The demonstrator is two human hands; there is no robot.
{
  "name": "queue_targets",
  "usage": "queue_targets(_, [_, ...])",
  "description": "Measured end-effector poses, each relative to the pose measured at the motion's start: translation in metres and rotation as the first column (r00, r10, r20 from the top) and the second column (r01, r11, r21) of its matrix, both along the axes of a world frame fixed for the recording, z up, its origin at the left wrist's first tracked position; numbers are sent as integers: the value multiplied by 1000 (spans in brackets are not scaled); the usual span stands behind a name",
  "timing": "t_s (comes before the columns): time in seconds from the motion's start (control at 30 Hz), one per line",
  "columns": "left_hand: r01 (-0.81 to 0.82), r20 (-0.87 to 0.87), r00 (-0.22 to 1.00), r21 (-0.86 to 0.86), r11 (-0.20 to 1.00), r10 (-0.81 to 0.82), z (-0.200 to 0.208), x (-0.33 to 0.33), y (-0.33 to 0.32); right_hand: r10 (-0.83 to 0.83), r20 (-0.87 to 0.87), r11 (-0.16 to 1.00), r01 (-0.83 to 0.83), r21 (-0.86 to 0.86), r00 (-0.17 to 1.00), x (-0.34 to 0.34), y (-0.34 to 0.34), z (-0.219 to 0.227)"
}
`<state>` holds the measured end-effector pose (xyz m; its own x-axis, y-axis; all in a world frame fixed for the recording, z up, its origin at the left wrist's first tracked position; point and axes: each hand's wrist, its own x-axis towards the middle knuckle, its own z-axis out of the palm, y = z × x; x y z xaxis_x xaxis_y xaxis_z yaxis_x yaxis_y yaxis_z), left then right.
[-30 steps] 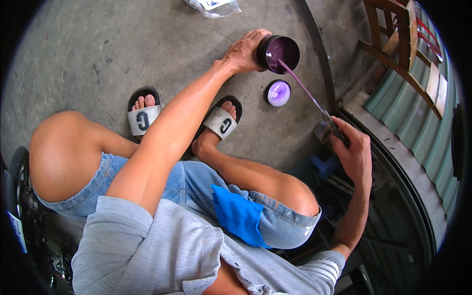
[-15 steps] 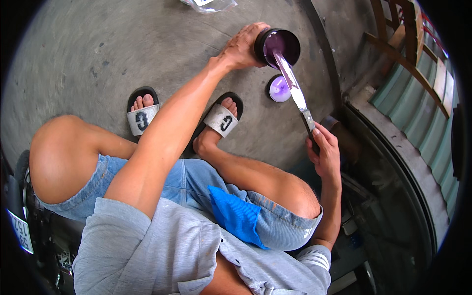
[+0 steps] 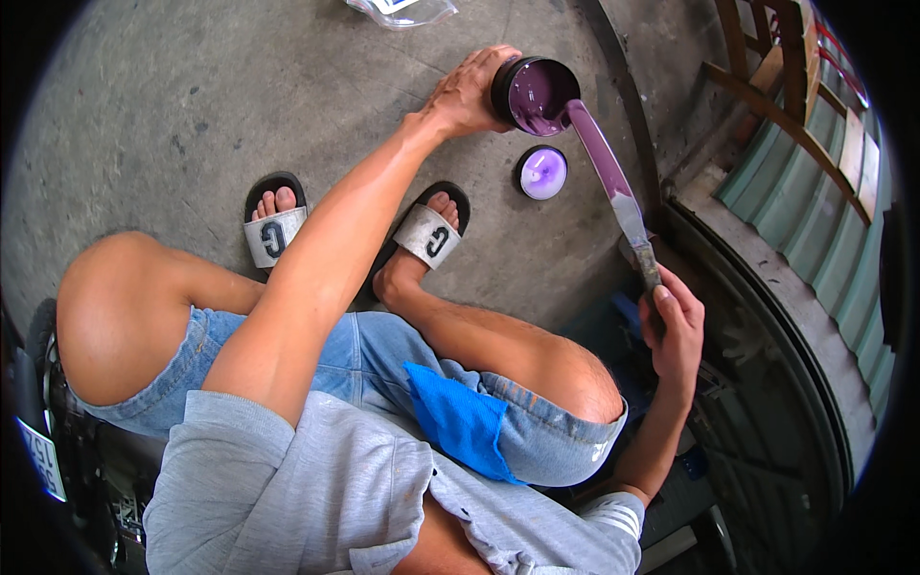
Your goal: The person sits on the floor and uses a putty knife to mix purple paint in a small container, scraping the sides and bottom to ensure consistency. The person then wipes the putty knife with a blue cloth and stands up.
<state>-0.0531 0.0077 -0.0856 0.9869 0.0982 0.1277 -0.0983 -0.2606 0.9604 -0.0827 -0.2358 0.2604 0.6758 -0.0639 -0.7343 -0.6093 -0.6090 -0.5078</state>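
Observation:
My left hand (image 3: 470, 93) grips a black tub (image 3: 498, 91) from its left side, tilted so that its mouth faces me. Inside lies glossy purple paint (image 3: 539, 96). In my right hand (image 3: 676, 321) is a long spatula (image 3: 613, 177), held by its dark handle. Purple paint coats much of the blade, and its tip rests at the right rim of the tub. On the floor just below the tub sits a round lid (image 3: 543, 173), dark-edged, with a purple and white inner face.
A clear plastic bag (image 3: 407, 11) lies at the far edge. To the right are a wooden frame (image 3: 800, 67) and green corrugated sheeting (image 3: 795, 220). A blue cloth (image 3: 455, 422) lies over my thigh. At the left edge stands a vehicle part with a plate (image 3: 43, 458).
My right hand has moved right and toward me, drawing the spatula's tip from inside the tub to its rim. More purple now covers the blade. The tub has barely shifted.

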Motion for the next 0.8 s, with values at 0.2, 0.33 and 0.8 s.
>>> queue_targets(0.2, [4, 7, 1000, -3, 1000, -4, 1, -1, -1, 566, 401, 821, -447, -356, 721, -42, -1, -69])
queue_targets(0.33, [-15, 44, 999, 36, 999, 13, 4, 0, 0, 667, 390, 731, -456, -508, 635, -63, 0, -80])
queue_targets(0.8, [13, 107, 994, 13, 1000, -15, 4, 4, 1, 642, 403, 754, -442, -486, 652, -50, -22, -51])
